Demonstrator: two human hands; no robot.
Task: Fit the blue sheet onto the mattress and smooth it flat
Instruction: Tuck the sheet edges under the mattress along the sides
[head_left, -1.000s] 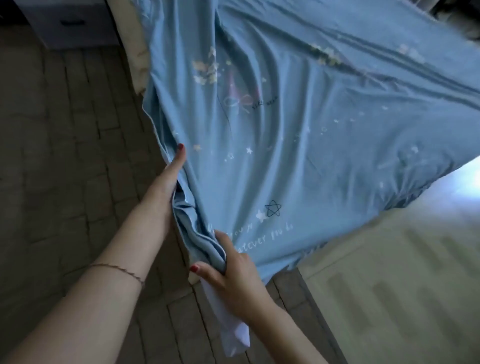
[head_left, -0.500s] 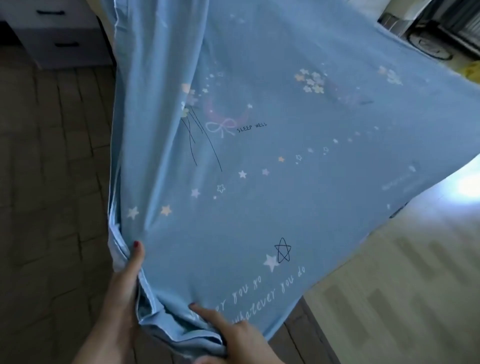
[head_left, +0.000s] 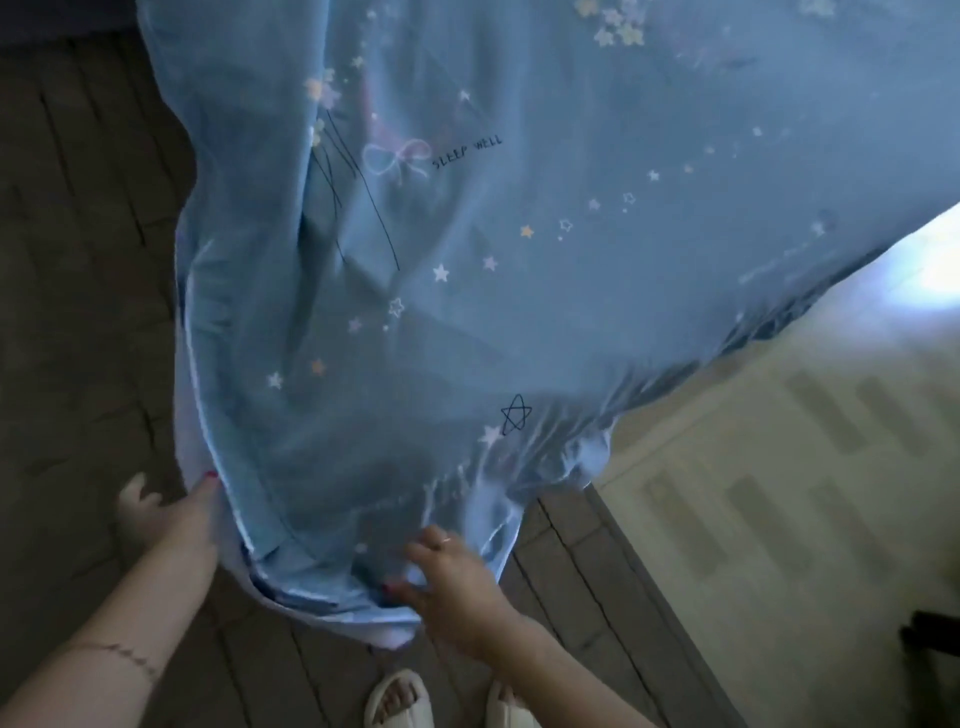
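A: Two hands at the bottom of the view. What is each grip doing?

B: The left hand (head_left: 176, 519) lies against the left hem of the blue sheet (head_left: 519, 260), thumb up along the fabric edge and the other fingers spread away from it toward the floor. It touches the cloth, but I cannot tell whether it pinches it. A thin bracelet (head_left: 122, 654) crosses that wrist.

A: And the other grip?

B: The right hand (head_left: 457, 587) has its fingers curled into the gathered bottom corner of the sheet, thumb pressed toward them, pinching the bunched fabric. A ring shows on one finger.

A: Where is the sheet from there?

B: It rises up and away from both grips and fills most of the view, printed with small stars, a bow and the words "SLEEP WELL". Its lowest fold hangs between the two hands, just left of the right grip. The far right edge sags over a pale patterned mattress (head_left: 779, 519), which lies to the right of the right hand.

A: What is below the grips?

B: Dark wooden floor (head_left: 78, 312), and directly under the right hand two feet in pale slippers (head_left: 400, 701).
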